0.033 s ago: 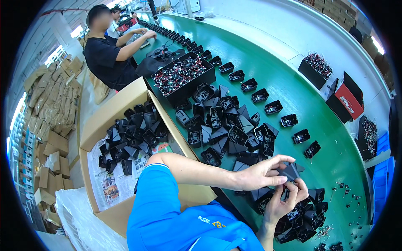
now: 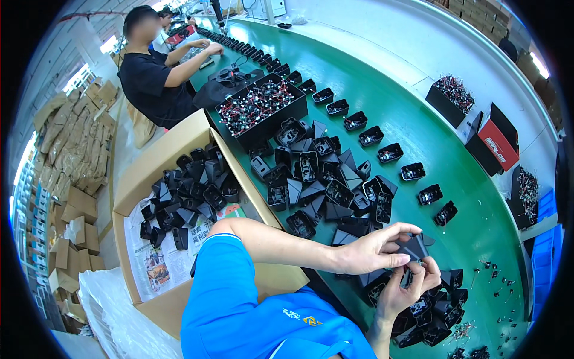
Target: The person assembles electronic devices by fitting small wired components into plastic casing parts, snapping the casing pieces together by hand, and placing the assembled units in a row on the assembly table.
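Between my two hands is a small black plastic housing (image 2: 414, 246). My left hand (image 2: 372, 250) grips it from the left, thumb below and fingers curled over the top. From underneath, my right hand (image 2: 408, 288) pinches its lower side with bent fingers; what else the fingertips may hold is hidden. Below and around my right hand lies a pile of black housings (image 2: 421, 308). A larger heap of similar housings (image 2: 338, 194) covers the green table (image 2: 472, 251) beyond my left forearm.
A cardboard box (image 2: 134, 191) with newspaper and more housings stands at my left. Housings (image 2: 390, 153) run in a row along the table. A black bin (image 2: 281, 122) holds wired parts. Small loose parts (image 2: 496, 272) lie at the right. A co-worker (image 2: 149, 78) works farther along.
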Tool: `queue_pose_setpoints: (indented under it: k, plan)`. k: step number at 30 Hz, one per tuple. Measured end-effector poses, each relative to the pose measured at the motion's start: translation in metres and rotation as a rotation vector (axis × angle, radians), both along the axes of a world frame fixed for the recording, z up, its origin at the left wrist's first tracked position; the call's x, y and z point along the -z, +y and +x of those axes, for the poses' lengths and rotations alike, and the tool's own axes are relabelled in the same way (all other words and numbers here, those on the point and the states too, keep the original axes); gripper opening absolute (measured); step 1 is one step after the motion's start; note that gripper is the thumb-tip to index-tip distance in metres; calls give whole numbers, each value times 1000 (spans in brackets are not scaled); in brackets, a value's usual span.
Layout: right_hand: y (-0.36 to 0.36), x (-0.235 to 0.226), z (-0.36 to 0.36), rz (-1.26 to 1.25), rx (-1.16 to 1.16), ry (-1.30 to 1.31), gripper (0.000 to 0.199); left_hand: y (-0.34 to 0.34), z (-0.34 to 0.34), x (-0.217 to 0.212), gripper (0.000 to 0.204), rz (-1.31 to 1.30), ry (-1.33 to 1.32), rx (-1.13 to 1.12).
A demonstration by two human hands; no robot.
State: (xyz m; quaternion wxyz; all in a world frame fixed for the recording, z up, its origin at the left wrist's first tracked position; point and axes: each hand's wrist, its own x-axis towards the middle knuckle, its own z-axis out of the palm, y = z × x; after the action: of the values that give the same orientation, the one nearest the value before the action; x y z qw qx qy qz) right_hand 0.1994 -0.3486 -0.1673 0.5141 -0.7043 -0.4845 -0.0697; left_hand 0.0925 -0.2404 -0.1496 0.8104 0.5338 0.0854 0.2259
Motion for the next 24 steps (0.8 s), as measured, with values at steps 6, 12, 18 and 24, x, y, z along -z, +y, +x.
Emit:
queue_pose_setpoints:
  k: [6, 12, 18, 24]
  plan:
    - [-4, 3, 7, 9, 38, -133, 20, -1, -1, 1, 54, 79, -20, -10]
    - [-7, -8, 6, 125, 56, -10, 27, 1, -3, -7, 44, 6, -70, 100]
    - [-11, -17, 4, 146, 64, 13, 27, -1, -1, -9, 41, -59, -73, 135]
    - [-10, -47, 6, -178, -123, -227, 27, 0, -12, -16, 39, -346, 106, 46]
